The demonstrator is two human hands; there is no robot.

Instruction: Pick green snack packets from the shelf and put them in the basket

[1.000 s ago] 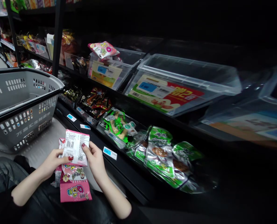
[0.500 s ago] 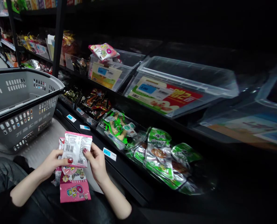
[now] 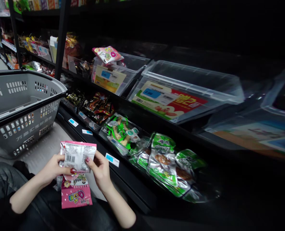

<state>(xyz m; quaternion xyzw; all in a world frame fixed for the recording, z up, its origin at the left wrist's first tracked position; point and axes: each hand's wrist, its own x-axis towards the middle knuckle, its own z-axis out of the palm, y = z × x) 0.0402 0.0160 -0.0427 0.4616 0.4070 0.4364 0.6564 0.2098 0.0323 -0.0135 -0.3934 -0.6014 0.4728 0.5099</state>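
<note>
Between my hands, above my lap, are several pink candy packets. The top packet (image 3: 78,157) shows its white back with a barcode and small print. Below it hangs a pink packet (image 3: 77,194) with bright lettering, front side out and upside down. My left hand (image 3: 57,166) grips the left side of the packets, its thumb across the lower edge of the white back. My right hand (image 3: 100,170) pinches the right edge of the top packet with the thumb in front. The fingers behind the packets are hidden.
A grey shopping basket (image 3: 24,106) stands at the left. On the shelf are clear plastic bins (image 3: 192,77), one with a pink packet (image 3: 108,54) lying on top. Lower trays hold green bagged snacks (image 3: 165,163) and dark-wrapped sweets (image 3: 99,107). Price tags (image 3: 112,159) line the shelf edge.
The top packet has tilted slightly and shifted a little lower and to the right in my hands. Both hands keep their hold.
</note>
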